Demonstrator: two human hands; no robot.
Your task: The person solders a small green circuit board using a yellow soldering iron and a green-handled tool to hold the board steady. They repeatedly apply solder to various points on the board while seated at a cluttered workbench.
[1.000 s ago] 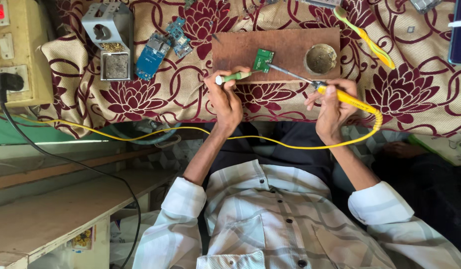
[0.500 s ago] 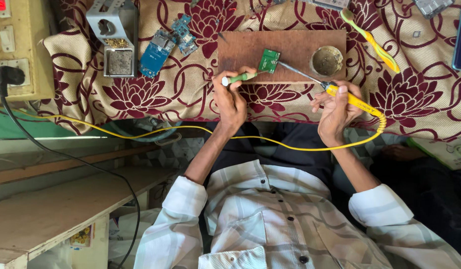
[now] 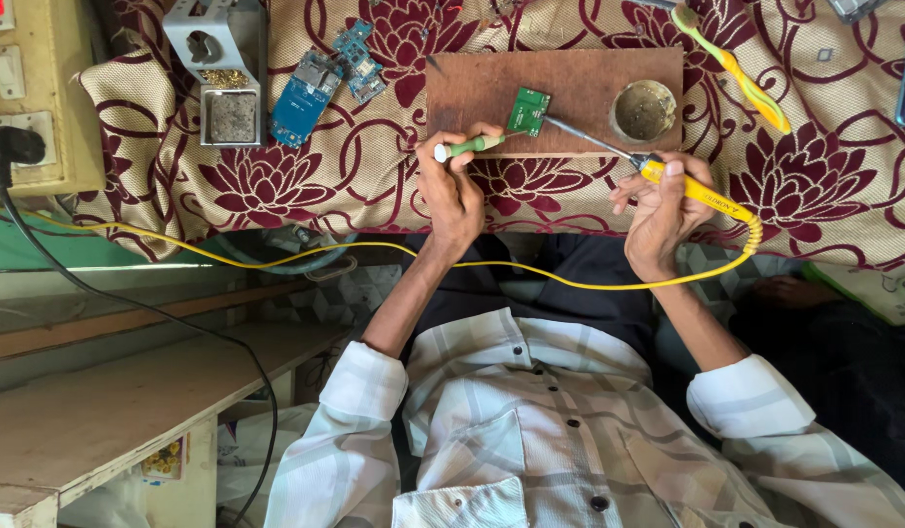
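Soldering is judged mid-way: small green board (image 3: 528,110) on the wooden block (image 3: 472,93) is pinned by a green-handled tool (image 3: 469,148) gripped in the left hand (image 3: 454,186); yellow soldering iron (image 3: 667,178) gripped in the right hand (image 3: 658,210), tip at the board.

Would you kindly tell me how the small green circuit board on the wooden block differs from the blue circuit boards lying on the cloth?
The green circuit board lies on the wooden block; the blue circuit boards lie on the floral cloth. The green one is smaller and squarish; the larger blue one is longer. The soldering iron tip reaches the green board; the blue ones lie untouched. All lie flat.
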